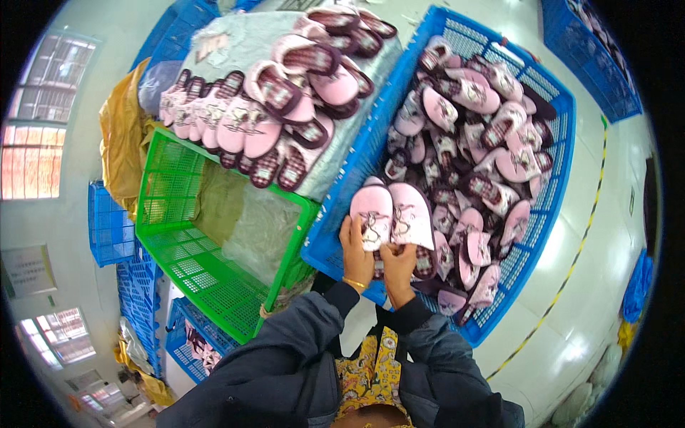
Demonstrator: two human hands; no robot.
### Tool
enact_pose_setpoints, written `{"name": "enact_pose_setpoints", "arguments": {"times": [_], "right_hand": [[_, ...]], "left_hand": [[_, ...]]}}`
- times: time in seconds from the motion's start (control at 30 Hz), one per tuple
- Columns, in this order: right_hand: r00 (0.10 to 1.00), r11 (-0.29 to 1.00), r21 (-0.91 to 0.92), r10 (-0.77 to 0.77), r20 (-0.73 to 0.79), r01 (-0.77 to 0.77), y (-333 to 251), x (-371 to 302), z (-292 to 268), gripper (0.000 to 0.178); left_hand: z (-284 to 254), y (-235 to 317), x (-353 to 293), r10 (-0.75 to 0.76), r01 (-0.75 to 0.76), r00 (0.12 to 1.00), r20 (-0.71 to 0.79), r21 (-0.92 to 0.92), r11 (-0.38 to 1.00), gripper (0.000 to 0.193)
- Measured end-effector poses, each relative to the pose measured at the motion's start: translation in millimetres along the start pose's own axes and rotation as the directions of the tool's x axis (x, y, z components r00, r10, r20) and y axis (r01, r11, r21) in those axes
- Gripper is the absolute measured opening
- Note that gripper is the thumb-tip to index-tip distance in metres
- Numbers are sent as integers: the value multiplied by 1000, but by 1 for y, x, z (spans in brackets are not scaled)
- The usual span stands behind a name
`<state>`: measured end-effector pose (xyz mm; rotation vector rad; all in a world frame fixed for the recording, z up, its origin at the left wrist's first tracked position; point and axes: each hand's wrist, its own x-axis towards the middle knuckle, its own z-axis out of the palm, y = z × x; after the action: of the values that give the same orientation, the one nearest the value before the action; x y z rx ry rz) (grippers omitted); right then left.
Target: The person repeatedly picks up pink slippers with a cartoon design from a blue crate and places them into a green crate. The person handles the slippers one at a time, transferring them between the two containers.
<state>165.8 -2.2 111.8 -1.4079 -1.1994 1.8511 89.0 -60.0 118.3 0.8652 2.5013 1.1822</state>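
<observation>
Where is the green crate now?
In the head view, the green crate stands left of the blue crate, below the table's slipper pile.

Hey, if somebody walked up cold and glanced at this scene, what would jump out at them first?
Probably the pair of pink slippers held up at centre, the left hand and right hand each gripping one. Behind them to the right, a blue crate is heaped with more pink and plaid slippers. To the left sits a bright green crate holding clear plastic, with slippers lined up on a table above it.
</observation>
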Motion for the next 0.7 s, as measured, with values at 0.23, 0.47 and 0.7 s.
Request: {"name": "enact_pose_setpoints", "arguments": {"times": [0.23,0.47,0.7], "right_hand": [[935,859,-376,-293,197,348,-30,-32,28,60],[661,418,-615,-713,234,669,-125,-11,93,38],[522,433,-290,-703,483,853,-245,45,278,27]], "left_hand": [[-53,7,5,-66,59,996,-58,-110,992,62],[-144,29,40,66,-78,997,-42,-461,884,75],[-237,-95,65,-159,112,978,-132,-306,945,55]]}}
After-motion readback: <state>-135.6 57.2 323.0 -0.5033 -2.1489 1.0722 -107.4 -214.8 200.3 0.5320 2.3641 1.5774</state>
